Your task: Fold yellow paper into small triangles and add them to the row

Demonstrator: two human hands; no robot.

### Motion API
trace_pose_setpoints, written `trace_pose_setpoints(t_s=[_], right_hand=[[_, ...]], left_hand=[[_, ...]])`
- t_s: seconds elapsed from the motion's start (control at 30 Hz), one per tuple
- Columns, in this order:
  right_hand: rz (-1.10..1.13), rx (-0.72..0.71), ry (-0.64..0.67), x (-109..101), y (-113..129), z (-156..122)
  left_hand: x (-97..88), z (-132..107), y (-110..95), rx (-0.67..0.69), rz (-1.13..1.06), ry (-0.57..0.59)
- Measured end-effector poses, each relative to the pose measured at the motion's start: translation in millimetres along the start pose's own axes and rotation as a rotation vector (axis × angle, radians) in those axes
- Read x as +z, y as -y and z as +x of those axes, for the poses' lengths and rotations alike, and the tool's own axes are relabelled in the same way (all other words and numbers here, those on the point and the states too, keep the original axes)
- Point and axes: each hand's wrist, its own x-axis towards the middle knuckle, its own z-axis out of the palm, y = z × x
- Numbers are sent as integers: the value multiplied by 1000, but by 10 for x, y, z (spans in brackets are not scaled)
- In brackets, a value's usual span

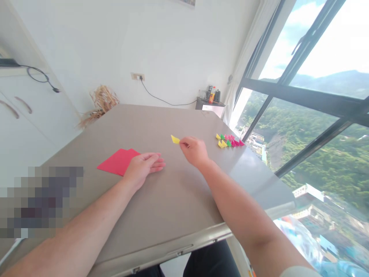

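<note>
Between the thumb and fingers of my right hand (194,151) is a small folded yellow paper piece (175,139), pinched by one end and held above the table. My left hand (146,164) has its fingers stretched out and holds nothing; it rests by the right edge of some red paper (117,162) and covers part of it. To the right of my right hand, several small folded paper pieces (229,143) in yellow, green, pink and magenta stand in two rows near the window-side edge.
The grey table (161,204) reaches to the white wall. A small cabinet (212,108) with bottles stands beyond its far right corner. Dried plant stalks (102,100) are at the far left. A large window (305,92) runs along the right. A blurred-out patch covers the lower left.
</note>
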Motion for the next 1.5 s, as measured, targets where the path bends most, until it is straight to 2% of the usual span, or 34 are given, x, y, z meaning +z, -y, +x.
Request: trace_pose_setpoints(t_s=[0.07, 0.13, 0.27, 0.37, 0.47, 0.57, 0.93, 1.5], right_hand=[[-20, 118, -71, -295, -296, 69], [-104, 241, -117, -646, -691, 28], [-300, 550, -129, -1285, -1588, -344], [-461, 671, -65, -1548, -2102, -656], [-539, 749, -20, -1612, -2366, -812], [-567, 754, -12, -1574, -2460, -815], [-648, 732, 28, -1478, -2564, -774], [-670, 704, 17, -1474, -2553, -801]], left_hand=[[-6, 16, 19, -3, 40, 28], [4, 22, 23, -6, 71, 46], [32, 27, 18, -5, 133, 58], [33, 45, 31, -4, 180, 63], [23, 65, 46, -4, 203, 63], [20, 77, 53, -5, 220, 61], [8, 97, 69, 2, 255, 56], [-3, 105, 82, 0, 261, 63]])
